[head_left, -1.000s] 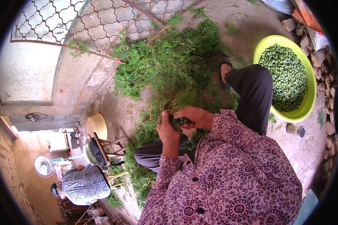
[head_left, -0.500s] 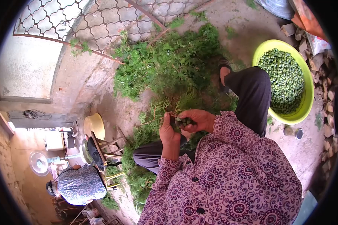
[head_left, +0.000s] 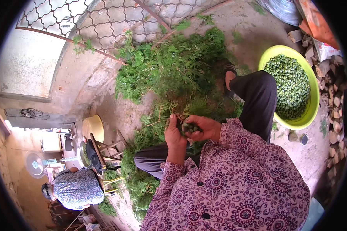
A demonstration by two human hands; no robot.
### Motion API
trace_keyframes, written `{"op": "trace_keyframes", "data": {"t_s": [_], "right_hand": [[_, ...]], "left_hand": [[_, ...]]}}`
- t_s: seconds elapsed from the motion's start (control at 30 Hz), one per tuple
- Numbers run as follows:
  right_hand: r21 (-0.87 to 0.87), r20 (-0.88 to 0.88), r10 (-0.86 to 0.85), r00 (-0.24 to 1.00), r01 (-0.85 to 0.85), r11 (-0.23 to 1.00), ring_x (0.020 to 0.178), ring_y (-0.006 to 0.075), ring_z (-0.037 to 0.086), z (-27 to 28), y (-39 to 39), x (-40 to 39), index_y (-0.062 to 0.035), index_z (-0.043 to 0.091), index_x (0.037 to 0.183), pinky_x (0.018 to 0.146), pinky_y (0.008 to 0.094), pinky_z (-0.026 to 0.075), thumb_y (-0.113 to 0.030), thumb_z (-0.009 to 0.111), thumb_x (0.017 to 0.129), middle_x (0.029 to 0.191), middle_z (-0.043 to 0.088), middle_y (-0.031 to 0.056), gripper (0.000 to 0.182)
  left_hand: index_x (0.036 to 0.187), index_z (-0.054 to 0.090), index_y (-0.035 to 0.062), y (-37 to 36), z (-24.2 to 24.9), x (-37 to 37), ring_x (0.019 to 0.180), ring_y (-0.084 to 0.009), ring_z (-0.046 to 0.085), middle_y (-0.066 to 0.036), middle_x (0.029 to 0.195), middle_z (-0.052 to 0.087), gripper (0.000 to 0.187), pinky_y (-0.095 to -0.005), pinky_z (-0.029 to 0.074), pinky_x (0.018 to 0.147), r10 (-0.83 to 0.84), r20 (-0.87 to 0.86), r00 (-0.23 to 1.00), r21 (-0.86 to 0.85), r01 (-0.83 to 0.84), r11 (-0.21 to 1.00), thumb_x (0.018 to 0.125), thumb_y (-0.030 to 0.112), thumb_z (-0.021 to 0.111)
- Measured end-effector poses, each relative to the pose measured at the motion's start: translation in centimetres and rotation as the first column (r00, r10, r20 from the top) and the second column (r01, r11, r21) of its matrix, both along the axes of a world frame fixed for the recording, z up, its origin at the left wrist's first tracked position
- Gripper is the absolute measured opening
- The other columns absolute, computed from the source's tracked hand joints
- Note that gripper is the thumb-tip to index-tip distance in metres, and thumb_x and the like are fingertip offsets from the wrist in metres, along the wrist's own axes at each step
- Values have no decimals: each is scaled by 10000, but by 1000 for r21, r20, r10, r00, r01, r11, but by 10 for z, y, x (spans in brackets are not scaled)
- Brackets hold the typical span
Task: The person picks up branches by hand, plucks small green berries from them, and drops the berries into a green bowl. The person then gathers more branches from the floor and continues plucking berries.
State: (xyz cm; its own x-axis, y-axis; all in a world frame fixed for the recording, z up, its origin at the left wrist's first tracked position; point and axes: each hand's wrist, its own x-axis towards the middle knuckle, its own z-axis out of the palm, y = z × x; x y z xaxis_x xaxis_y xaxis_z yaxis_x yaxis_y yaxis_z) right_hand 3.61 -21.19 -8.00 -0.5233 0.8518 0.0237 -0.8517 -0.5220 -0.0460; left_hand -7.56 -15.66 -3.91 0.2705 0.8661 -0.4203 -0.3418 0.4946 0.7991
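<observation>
My left hand is closed, thumb and fingers pinching a leafy cypress sprig that reaches out to the left. Close beside it, my right hand curls around several small green cones, with its fingertips near the sprig's stem. Both hands are above my lap, between my spread knees. Beyond them lies a large heap of cut cypress branches, some bearing cones.
To the right stands a yellow-green basin of picked cones. Near it are a small can and stacked firewood. At lower left another person sits by a wooden chair and a fan.
Both hands stay close together with the sprig and cones, shifting only slightly. The view has tilted a little, and the other person appears slightly farther left.
</observation>
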Motion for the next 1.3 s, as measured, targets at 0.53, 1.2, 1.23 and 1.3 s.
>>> {"op": "trace_keyframes", "data": {"t_s": [0.53,1.2,1.23,1.3], "right_hand": [[-62,243,-216,945,238,969,503,84,464,5,-1,-1,-99,528,954,342,149,288,-282,548,854,794,536,24,210],[89,54,-36,998,31,996,462,83,435,-1,-1,12,6,539,956,368,173,317,-112,517,791,738,567,66,204],[88,55,-34,998,29,996,462,83,435,1,-3,11,6,539,956,368,173,317,-112,517,791,738,567,66,204],[109,165,-136,977,119,987,442,70,415,22,-7,12,21,538,955,361,166,310,-94,497,785,725,569,81,210]], "left_hand": [[853,588,2,-7,24,13,713,-101,543,-39,814,601,188,-234,448,672,93,-94,991,410,-47,911,842,189,588],[880,565,12,9,22,7,696,-150,563,-45,791,593,192,-273,466,612,105,-20,994,173,-100,980,872,201,531],[887,564,16,16,16,3,688,-157,564,-44,793,593,183,-282,469,608,142,81,987,90,-149,985,873,195,524],[879,576,27,20,12,-3,668,-170,566,-47,776,596,168,-299,473,602,13,118,993,136,-29,990,865,189,536]]}}
